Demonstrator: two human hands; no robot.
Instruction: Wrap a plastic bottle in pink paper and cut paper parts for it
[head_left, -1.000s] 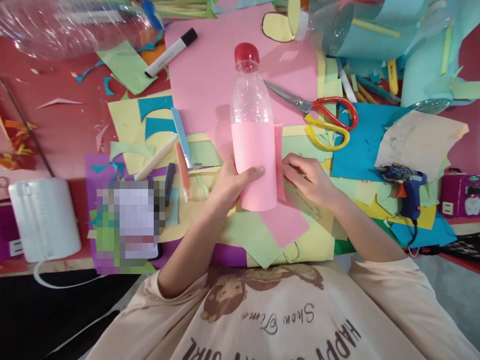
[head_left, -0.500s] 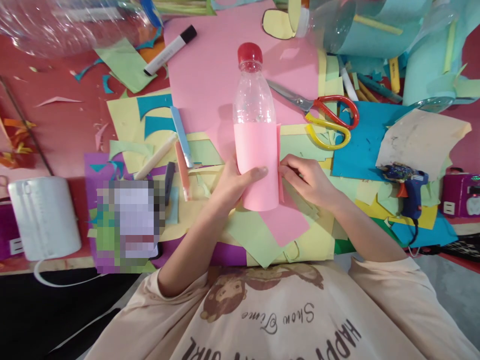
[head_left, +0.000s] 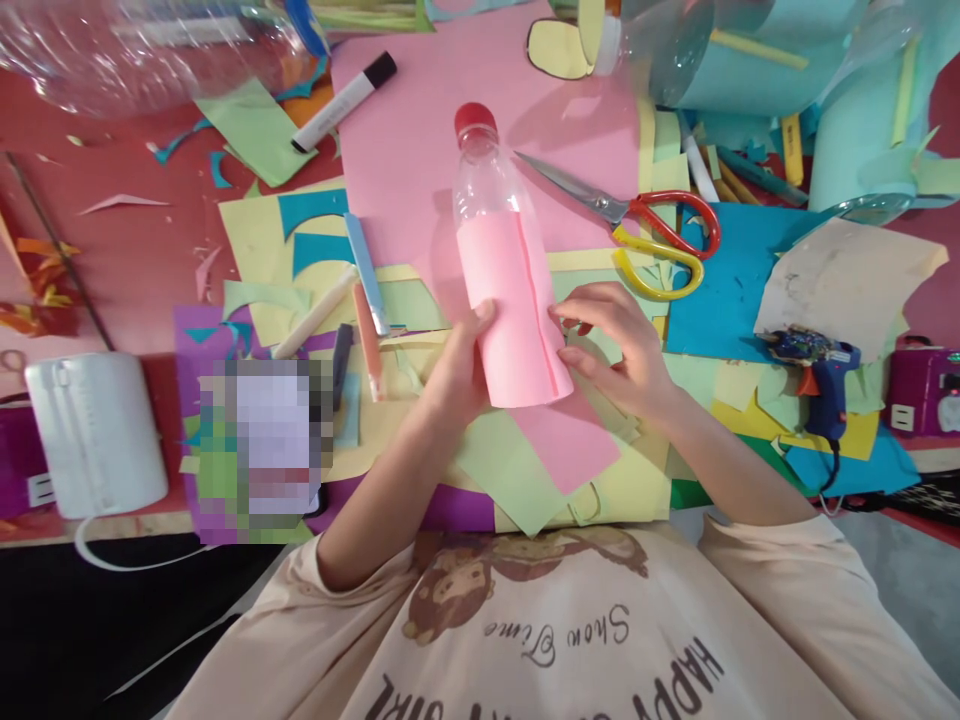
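Pink paper wrap (head_left: pixel 499 320) around the red-capped plastic bottle (head_left: pixel 487 185), left of the red-and-yellow-handled scissors (head_left: pixel 606 207), is grasped by the left hand (head_left: pixel 459 368) and fingertip-touched by the unclenched right hand (head_left: pixel 619 345); lengthwise seam (head_left: pixel 535 290) is best kept straight and smoothed flat with light pressure.

Left forearm (head_left: pixel 382 480) and right forearm (head_left: pixel 739 455) angle in towards each other, both bare; here's the left hand (head_left: pixel 463 365), curved in a hold, thumb (head_left: pixel 486 312) pointing forward on top, its other fingers hidden; across from it, the right hand (head_left: pixel 621 345), palm turned inward, fingers (head_left: pixel 596 300) bent and reaching left, the thumb nearer the body with a gap between; the two hands well apart, neither touching the other!
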